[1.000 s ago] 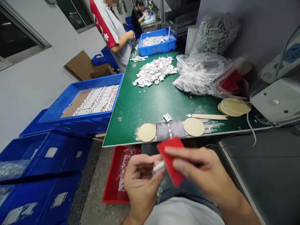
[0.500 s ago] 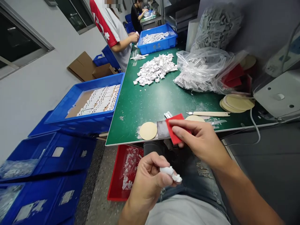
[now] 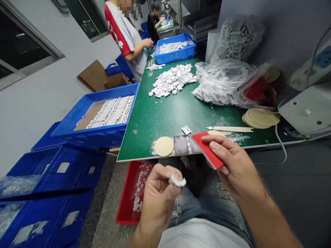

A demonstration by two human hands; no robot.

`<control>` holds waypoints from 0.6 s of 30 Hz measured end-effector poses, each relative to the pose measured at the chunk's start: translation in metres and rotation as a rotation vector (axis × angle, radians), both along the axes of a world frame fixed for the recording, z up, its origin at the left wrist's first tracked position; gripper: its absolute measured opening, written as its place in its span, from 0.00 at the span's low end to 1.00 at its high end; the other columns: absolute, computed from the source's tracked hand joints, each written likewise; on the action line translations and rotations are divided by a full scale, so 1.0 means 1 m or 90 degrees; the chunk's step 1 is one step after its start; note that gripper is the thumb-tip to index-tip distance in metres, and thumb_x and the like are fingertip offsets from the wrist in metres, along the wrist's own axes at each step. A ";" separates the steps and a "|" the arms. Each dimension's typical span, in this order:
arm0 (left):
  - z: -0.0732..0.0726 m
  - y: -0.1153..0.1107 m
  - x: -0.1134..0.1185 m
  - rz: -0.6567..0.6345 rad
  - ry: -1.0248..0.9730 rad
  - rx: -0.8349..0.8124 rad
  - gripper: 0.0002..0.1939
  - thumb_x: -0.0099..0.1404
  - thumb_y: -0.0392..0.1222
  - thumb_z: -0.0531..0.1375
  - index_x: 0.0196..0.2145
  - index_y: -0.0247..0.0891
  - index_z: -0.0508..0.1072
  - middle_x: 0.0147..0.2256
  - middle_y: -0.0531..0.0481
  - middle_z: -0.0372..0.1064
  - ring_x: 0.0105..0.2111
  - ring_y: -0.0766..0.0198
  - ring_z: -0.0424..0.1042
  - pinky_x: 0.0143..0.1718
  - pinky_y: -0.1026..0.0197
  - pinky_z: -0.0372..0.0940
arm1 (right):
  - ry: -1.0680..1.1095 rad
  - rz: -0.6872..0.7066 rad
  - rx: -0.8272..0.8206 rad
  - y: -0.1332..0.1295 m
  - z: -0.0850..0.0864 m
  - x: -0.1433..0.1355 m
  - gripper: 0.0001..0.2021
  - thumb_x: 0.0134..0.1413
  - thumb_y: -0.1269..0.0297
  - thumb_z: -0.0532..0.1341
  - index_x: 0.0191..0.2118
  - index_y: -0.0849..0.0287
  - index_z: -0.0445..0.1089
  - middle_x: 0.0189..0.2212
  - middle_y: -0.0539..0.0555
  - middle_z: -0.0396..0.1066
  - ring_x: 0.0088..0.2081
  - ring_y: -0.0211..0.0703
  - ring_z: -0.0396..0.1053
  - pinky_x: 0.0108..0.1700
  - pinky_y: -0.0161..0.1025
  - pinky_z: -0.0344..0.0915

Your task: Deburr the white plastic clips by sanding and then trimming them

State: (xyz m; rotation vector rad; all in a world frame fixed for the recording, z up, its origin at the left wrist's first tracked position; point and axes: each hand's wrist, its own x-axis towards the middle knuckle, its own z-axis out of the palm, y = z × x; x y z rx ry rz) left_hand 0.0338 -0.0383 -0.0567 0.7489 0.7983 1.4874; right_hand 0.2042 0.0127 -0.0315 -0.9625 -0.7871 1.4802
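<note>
- Clamping a small white piece, the left grip hangs above the lap, off the near edge of the desk.
- The right grip pinches a red sheet, partly hiding that edge.
- A cream disc lies along it, toward the near-left corner.

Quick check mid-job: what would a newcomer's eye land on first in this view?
Probably the bright red pad pinched in the right hand, seen against the near edge of the green table, with a small white piece in the left hand. Next, likely the heap of white parts farther back on the table, with a clear plastic bag to its right.
</note>
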 end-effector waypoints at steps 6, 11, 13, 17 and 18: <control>-0.012 -0.004 -0.003 0.298 0.517 0.343 0.22 0.59 0.20 0.66 0.46 0.41 0.79 0.40 0.51 0.80 0.41 0.59 0.79 0.43 0.55 0.76 | 0.100 0.333 -0.033 -0.024 0.005 0.006 0.16 0.53 0.50 0.71 0.45 0.49 0.82 0.19 0.48 0.73 0.15 0.27 0.53 0.19 0.27 0.51; -0.017 -0.002 -0.012 0.335 0.606 0.528 0.24 0.56 0.17 0.66 0.47 0.34 0.79 0.42 0.47 0.81 0.39 0.53 0.81 0.43 0.44 0.79 | -0.109 0.059 0.046 -0.007 -0.003 -0.003 0.19 0.55 0.58 0.71 0.53 0.51 0.78 0.20 0.46 0.76 0.25 0.34 0.71 0.33 0.31 0.70; -0.016 -0.005 -0.014 0.329 0.623 0.549 0.24 0.56 0.18 0.66 0.49 0.33 0.78 0.43 0.47 0.81 0.38 0.54 0.82 0.44 0.44 0.80 | -0.173 0.042 0.070 -0.005 -0.003 -0.007 0.20 0.51 0.58 0.73 0.51 0.53 0.80 0.19 0.48 0.76 0.22 0.36 0.70 0.29 0.33 0.70; -0.011 -0.010 -0.012 0.350 0.620 0.515 0.23 0.55 0.20 0.68 0.47 0.36 0.78 0.42 0.49 0.81 0.37 0.56 0.81 0.42 0.47 0.81 | -0.249 -0.115 0.080 -0.009 0.002 -0.009 0.17 0.50 0.60 0.73 0.47 0.51 0.81 0.22 0.47 0.78 0.23 0.36 0.71 0.29 0.32 0.71; -0.011 -0.010 -0.010 0.351 0.607 0.500 0.22 0.56 0.21 0.68 0.46 0.36 0.79 0.42 0.49 0.81 0.36 0.56 0.81 0.42 0.47 0.81 | -0.204 -0.025 0.088 -0.010 0.004 -0.009 0.17 0.50 0.58 0.73 0.47 0.51 0.81 0.20 0.46 0.76 0.22 0.36 0.71 0.26 0.31 0.69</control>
